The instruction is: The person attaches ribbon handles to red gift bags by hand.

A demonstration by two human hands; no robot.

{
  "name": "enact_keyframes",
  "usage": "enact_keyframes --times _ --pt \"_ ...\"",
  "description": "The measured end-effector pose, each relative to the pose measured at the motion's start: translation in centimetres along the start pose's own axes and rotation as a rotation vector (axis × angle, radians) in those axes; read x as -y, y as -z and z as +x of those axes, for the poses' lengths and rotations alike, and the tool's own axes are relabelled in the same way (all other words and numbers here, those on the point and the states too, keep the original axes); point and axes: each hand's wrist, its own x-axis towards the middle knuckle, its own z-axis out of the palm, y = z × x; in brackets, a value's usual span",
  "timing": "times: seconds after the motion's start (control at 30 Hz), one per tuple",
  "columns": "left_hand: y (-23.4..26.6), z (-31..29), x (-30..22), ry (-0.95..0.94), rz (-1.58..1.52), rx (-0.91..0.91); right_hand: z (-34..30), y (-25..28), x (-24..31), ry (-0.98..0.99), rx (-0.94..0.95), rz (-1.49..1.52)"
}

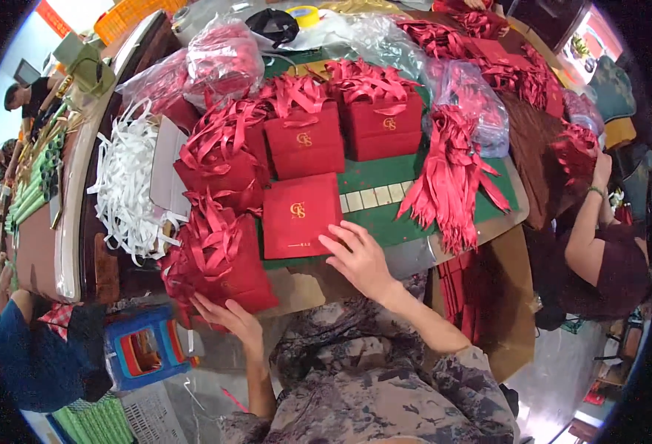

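Observation:
A flat red gift bag [301, 216] with a gold emblem lies at the near edge of the green table mat. My right hand [360, 260] is over its right edge, fingers apart and holding nothing. At the near left, red gift bags with ribbon handles [226, 259] stand close together. My left hand [228, 320] rests against their lower front side, its fingers stretched out; the fingertips are partly hard to make out. Further red bags [305, 140] with ribbon handles stand in upright groups behind the flat one. A bundle of loose red ribbons [450, 177] lies to the right.
White ribbons [130, 181] spill beside an open box on the left. Plastic-wrapped red bundles [224, 55] and yellow tape [305, 15] lie at the back. A co-worker's arm [590, 222] reaches to red ribbons at the right. A blue stool [122, 348] stands below left.

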Motion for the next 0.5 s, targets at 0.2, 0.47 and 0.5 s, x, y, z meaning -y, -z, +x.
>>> enact_keyframes --times 0.2,0.47,0.5 --pt "0.3 -0.6 0.0 0.023 0.016 -0.045 -1.3 -1.1 -1.8 0.028 0.002 0.004" --pt "0.8 -1.1 -5.8 -0.327 -0.152 0.118 -6.7 2.2 -3.6 -0.013 -0.212 0.052" --pt "0.3 -1.4 -6.8 -0.357 -0.187 0.190 -7.2 2.9 -3.4 -0.020 -0.225 0.046"
